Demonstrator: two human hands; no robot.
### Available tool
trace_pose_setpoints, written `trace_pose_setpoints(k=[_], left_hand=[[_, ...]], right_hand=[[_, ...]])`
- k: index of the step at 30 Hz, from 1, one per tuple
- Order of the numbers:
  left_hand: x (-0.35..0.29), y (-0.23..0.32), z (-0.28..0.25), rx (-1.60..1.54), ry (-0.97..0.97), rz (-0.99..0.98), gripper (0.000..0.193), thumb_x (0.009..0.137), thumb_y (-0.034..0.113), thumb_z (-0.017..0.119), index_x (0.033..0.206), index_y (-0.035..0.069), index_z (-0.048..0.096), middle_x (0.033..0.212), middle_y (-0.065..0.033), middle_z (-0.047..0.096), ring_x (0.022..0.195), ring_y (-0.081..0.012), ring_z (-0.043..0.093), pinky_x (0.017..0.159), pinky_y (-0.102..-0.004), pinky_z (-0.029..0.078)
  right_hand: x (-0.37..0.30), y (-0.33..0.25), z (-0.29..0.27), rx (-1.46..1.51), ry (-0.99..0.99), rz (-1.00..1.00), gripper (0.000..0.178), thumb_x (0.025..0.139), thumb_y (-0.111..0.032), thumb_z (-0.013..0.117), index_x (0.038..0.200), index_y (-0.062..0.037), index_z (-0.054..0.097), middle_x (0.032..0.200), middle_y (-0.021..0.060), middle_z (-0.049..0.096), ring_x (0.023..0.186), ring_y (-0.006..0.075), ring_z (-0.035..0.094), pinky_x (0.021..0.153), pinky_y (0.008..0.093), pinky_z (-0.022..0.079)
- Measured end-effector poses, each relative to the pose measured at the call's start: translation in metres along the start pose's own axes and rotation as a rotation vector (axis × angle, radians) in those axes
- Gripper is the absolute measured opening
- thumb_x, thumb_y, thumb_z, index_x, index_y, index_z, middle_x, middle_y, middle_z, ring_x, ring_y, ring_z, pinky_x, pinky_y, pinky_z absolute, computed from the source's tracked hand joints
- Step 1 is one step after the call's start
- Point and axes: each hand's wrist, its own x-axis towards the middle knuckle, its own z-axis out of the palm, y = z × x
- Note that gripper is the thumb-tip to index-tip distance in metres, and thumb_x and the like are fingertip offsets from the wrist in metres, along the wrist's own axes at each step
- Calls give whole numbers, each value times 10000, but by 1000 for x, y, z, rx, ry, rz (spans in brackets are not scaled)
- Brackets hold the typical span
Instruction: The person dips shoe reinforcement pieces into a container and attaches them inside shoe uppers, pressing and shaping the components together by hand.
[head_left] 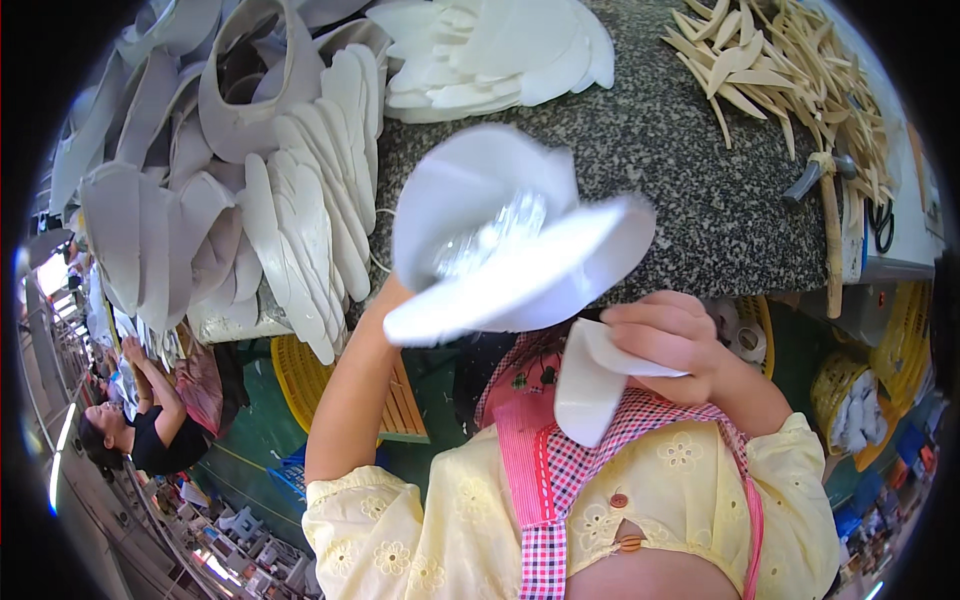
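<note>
A white cap-shaped piece (480,230), with a rounded hollow part and a broad curved brim, is held up at the table's near edge. Its hollow holds something shiny and clear, like crumpled plastic film. My left forearm rises behind this piece, which hides my left hand; the piece is blurred by motion. To its right, my right hand (670,345) pinches a thin, curved white sheet piece (595,385) between thumb and fingers, in front of my checked apron. The two white pieces are apart.
On the speckled stone tabletop (690,195) lie stacked white brim-shaped pieces (500,50), grey-white hollow pieces (255,90), and a heap of beige strips (740,60). A hammer (828,190) lies at right. Yellow baskets (300,375) stand below; another person (150,425) works at left.
</note>
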Motion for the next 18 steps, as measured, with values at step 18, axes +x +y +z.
trace_pose_setpoints(k=[18], left_hand=[[-2,0,3,431,140,381,494,579,181,692,1043,72,561,1101,-100,541,1028,-284,468,883,-370,320]], right_hand=[[5,11,36,-479,70,299,226,522,-28,696,738,-24,632,799,94,549,611,228,492,514,309,371]])
